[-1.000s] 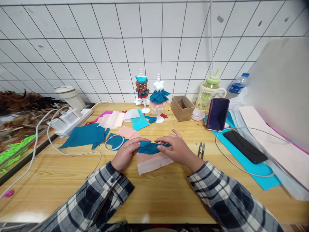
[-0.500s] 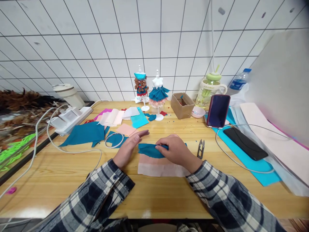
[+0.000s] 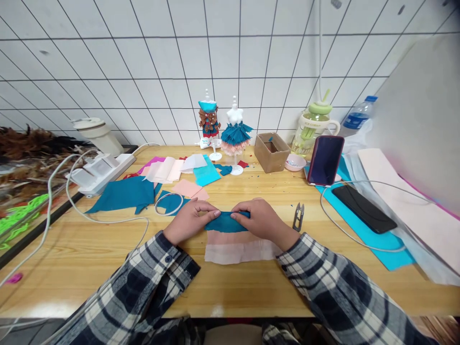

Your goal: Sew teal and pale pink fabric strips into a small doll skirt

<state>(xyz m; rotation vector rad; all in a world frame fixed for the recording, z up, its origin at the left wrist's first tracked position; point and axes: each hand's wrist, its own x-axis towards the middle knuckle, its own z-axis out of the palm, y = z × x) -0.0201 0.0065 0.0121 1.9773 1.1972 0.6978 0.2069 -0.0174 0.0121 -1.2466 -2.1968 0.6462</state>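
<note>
Between my two hands lies a strip of teal fabric (image 3: 227, 223), overlapping the pale pink fabric (image 3: 230, 245) beneath it. My left hand (image 3: 192, 218) has its thumb and fingers closed on the strip's left end. At the strip's top edge, nearer its right side, my right hand (image 3: 260, 218) pinches the teal cloth between thumb and fingers. The palm hides the strip's right end. Thread snips (image 3: 298, 217) rest on the table just right of my right hand. A roll of tape or white ring (image 3: 168, 204) lies left of my left hand, on a teal scrap.
Two small dress forms (image 3: 235, 129) stand at the back, near a cardboard box (image 3: 272, 152) and a pink dish (image 3: 295, 163). Fabric pieces (image 3: 124, 195) and a power strip (image 3: 108, 173) lie left. A propped phone (image 3: 326, 160), a black phone (image 3: 363, 209) and a cable occupy the right.
My left hand has gone from stretched out above the table to closed on the teal strip's left end. My right hand keeps its pinch. The view has tilted slightly.
</note>
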